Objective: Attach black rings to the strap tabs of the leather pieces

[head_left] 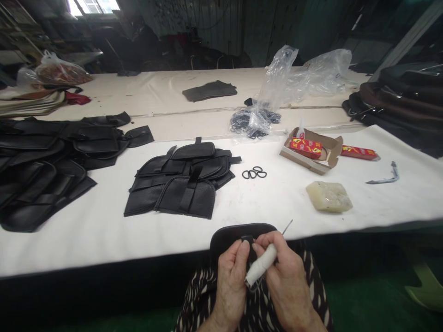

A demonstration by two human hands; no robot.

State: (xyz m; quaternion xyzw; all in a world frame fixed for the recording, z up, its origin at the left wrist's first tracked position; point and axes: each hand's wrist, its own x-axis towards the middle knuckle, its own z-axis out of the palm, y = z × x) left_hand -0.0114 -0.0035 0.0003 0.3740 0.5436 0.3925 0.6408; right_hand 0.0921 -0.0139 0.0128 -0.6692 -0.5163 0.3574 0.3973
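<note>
A black leather flap (221,234) rests on my lap against the table edge, with a short black strap (247,239) on it. My left hand (232,272) is closed, thumb and fingers pinching the strap. In my closed right hand (285,272) is an awl (262,265) with a white wrapped handle; its thin metal tip points up and to the right, away from the leather. The right thumb and fingertips also meet close to the strap. Beyond my hands lie several black D-rings (254,173) and a pile of similar black leather flaps (183,180).
To the right are a yellowish wax-like block (328,197), a cardboard box (304,163) with red packets, and a bent metal tool (384,177). Further back lies a plastic bag (254,121) of black parts. More black leather pieces (51,157) cover the left side.
</note>
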